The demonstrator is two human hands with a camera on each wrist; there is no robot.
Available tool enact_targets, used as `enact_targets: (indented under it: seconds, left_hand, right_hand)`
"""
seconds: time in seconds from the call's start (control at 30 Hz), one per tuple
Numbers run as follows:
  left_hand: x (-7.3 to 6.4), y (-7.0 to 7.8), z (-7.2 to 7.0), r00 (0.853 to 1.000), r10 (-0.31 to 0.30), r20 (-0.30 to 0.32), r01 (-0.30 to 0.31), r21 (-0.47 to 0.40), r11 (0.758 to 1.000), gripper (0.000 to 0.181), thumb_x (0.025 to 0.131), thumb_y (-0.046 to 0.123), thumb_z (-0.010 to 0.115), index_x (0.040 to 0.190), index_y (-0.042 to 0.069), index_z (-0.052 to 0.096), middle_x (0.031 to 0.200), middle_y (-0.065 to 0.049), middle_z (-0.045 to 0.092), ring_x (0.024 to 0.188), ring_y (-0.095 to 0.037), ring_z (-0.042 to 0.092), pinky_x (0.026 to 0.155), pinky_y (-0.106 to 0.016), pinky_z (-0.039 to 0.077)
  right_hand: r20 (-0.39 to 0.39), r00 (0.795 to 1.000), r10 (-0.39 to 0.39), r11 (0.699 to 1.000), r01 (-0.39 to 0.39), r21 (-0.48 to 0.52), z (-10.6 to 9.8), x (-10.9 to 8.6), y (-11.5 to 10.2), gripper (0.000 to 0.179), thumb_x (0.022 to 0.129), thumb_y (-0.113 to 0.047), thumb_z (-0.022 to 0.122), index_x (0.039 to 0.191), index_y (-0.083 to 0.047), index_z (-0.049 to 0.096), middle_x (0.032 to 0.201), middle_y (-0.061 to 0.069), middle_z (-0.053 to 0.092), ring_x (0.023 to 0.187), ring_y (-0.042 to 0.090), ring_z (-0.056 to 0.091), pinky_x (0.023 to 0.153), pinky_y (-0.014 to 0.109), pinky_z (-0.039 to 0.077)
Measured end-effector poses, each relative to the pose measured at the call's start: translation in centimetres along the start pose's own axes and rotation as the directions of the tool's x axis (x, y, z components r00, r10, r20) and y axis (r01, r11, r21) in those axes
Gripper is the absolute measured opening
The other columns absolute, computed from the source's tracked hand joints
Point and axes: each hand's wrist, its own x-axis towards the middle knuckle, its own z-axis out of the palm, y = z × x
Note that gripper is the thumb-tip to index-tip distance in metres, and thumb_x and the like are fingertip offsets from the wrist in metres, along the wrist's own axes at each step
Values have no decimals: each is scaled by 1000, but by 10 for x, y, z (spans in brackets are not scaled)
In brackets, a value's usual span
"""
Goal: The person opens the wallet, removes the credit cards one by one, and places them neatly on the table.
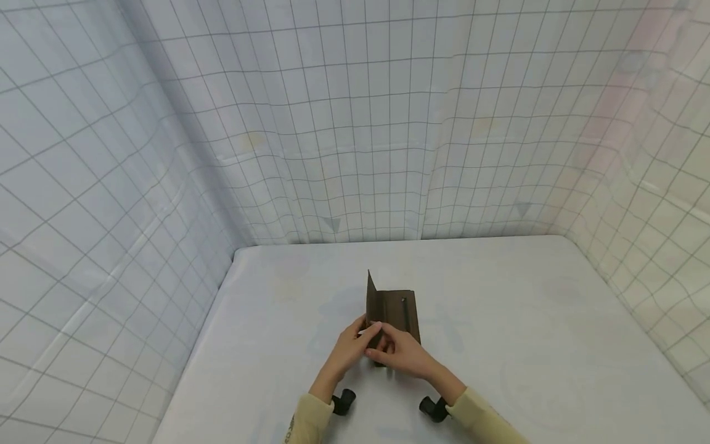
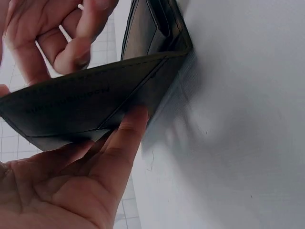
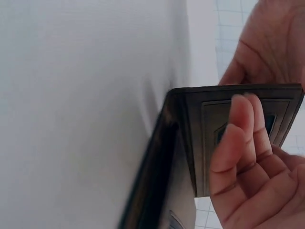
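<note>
A dark brown bifold wallet stands unfolded on the white table, one half raised upright and the other lying low. My left hand holds the raised half, its fingers against the outer face, which bears faint lettering. On the inner side, my right hand has loosely bent fingers at a framed window pocket; they touch or nearly touch it. Both hands come close together at the wallet's near end. A pocket slot shows on the low half in the left wrist view. Whether anything sits inside is hidden.
The white table surface spreads around the wallet. White grid-patterned curtains close off the back and both sides. Black wrist devices sit below each hand, next to the pale yellow sleeves.
</note>
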Motion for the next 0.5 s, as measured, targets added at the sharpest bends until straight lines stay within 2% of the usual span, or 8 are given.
enact_targets:
  seconds: [0.1, 0.23, 0.37, 0.5]
  left_hand:
    - [-2, 1, -3, 1000, 16, -19, -17, -15, 1000, 52, 100, 28, 49, 138, -7, 41, 129, -26, 51, 116, -40, 50, 90, -53, 42]
    - [9, -27, -5, 997, 27, -67, -29, -19, 999, 44, 100, 28, 50, 131, -4, 52, 118, -19, 60, 99, -29, 59, 78, -42, 48]
    - [10, -35, -10, 992, 21, -127, -22, -8, 1000, 38, 99, 29, 52, 118, -3, 61, 96, -11, 65, 79, -17, 55, 67, -33, 44]
    - [7, -40, -15, 985, 5, -174, -3, 11, 1000, 33, 97, 27, 54, 111, -2, 65, 90, -8, 64, 77, -16, 53, 66, -31, 44]
  right_hand:
    - [39, 999, -12, 1000, 13, -28, 2, -1, 4, 60, 92, -42, 60, 136, -4, 44, 83, -8, 60, 59, 7, 53, 54, 26, 45]
    - [56, 998, -34, 999, 35, -21, 3, -3, 7, 55, 94, -35, 60, 134, -1, 47, 82, -6, 61, 58, 7, 53, 54, 26, 45]
    - [41, 999, -34, 999, 35, -22, 3, -4, 10, 42, 94, -32, 60, 125, -4, 57, 79, -6, 61, 56, 6, 52, 53, 25, 44]
    - [31, 999, -18, 999, 19, -29, 3, -8, 14, 35, 95, -31, 59, 119, -5, 62, 77, -7, 60, 55, 6, 51, 52, 25, 44]
